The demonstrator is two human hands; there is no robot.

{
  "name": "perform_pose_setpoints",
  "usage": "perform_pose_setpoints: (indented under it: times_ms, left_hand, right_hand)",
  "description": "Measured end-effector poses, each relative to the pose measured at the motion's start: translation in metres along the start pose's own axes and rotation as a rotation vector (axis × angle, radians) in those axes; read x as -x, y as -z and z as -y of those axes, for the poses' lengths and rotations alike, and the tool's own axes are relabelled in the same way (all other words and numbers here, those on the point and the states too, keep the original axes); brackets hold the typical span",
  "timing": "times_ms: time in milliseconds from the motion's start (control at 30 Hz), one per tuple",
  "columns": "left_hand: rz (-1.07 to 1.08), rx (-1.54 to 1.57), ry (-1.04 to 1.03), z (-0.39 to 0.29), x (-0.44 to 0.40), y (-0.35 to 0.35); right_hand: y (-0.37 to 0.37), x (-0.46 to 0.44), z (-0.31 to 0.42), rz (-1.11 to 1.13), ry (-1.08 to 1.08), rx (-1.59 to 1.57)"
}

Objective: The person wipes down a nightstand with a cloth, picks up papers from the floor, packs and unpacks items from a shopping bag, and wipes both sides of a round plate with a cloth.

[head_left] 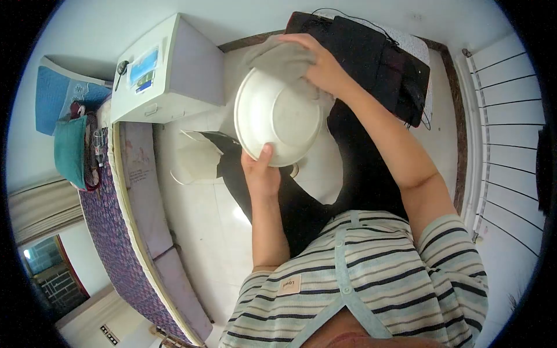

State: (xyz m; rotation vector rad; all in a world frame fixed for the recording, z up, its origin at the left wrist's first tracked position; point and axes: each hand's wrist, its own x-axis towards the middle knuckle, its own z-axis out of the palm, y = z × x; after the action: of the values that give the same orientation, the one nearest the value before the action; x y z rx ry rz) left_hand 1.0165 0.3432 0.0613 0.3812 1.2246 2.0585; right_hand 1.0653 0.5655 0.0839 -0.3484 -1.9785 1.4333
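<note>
A white bowl [255,110] is held tilted up in front of me, over the floor and between my knees. My left hand [263,174] grips its near rim, with the thumb lying on the face turned to me. At the bowl's far side my right hand [322,66] is closed on a grey cloth [278,58], which lies over the upper edge of the bowl. The cloth is a little blurred, and part of the right hand's fingers is hidden by it.
Ahead to the right, black flat items [360,52] with a cable lie on a white surface. A white cabinet [194,69] stands at the left, beside a bed with a purple patterned cover [110,232]. A pale bag [197,165] with a handle stands on the floor.
</note>
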Motion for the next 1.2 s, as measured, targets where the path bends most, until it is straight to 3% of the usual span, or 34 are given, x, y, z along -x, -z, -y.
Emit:
perform_pose_setpoints:
  times_ms: [100, 233, 333, 400, 467, 600, 633, 667, 700, 800, 867, 933, 967, 1033, 1100, 1200]
  left_hand:
    - [-0.009, 0.084, 0.013, 0.005, -0.003, 0.007]
    - [0.019, 0.033, 0.058, 0.001, 0.005, 0.001]
    - [0.082, -0.164, 0.056, -0.025, -0.011, -0.001]
    - [0.179, -0.078, 0.043, -0.028, -0.028, 0.013]
    - [-0.043, -0.305, 0.179, -0.045, -0.037, -0.018]
    - [-0.043, -0.492, 0.077, -0.046, -0.043, -0.030]
    - [-0.055, -0.805, -0.004, -0.044, -0.038, -0.037]
    - [-0.065, -1.116, -0.089, -0.042, -0.034, -0.042]
    - [-0.047, -0.955, -0.219, -0.025, -0.035, -0.028]
    - [-0.101, -0.721, -0.326, -0.005, -0.026, -0.016]
    - [-0.100, -0.849, -0.214, -0.010, -0.017, -0.006]
    - [-0.227, -0.695, -0.202, -0.012, -0.014, -0.009]
    - [-0.324, -0.587, -0.211, -0.013, -0.011, -0.007]
    - [-0.280, -0.395, -0.228, -0.024, -0.007, -0.012]
    - [-0.253, -0.329, -0.250, -0.022, -0.008, -0.009]
    - [-0.318, -0.263, -0.208, -0.015, -0.009, -0.007]
  right_hand:
    - [0.000, 0.012, -0.012, -0.157, -0.156, -0.074]
    - [0.007, 0.015, -0.009, -0.166, -0.242, -0.268]
    - [0.016, 0.006, 0.001, -0.052, -0.112, -0.242]
    - [0.013, 0.000, 0.014, 0.052, -0.110, -0.029]
    - [0.004, -0.001, 0.023, 0.036, -0.034, 0.115]
    - [-0.010, 0.007, 0.060, -0.076, 0.038, 0.434]
    - [-0.020, 0.011, 0.062, -0.082, 0.030, 0.437]
    - [-0.032, 0.017, 0.062, -0.091, 0.159, 0.473]
    - [-0.039, 0.020, 0.063, -0.098, 0.295, 0.510]
    - [-0.048, 0.032, 0.070, -0.062, 0.445, 0.497]
    - [-0.041, 0.029, 0.062, -0.046, 0.455, 0.495]
    - [-0.025, 0.015, 0.053, -0.100, 0.116, 0.458]
    - [-0.010, 0.004, 0.030, -0.160, 0.087, 0.364]
    - [-0.001, 0.006, -0.002, -0.210, 0.061, 0.267]
    - [-0.003, 0.014, -0.013, -0.268, -0.198, -0.091]
    - [-0.004, 0.025, -0.018, -0.301, -0.361, -0.222]
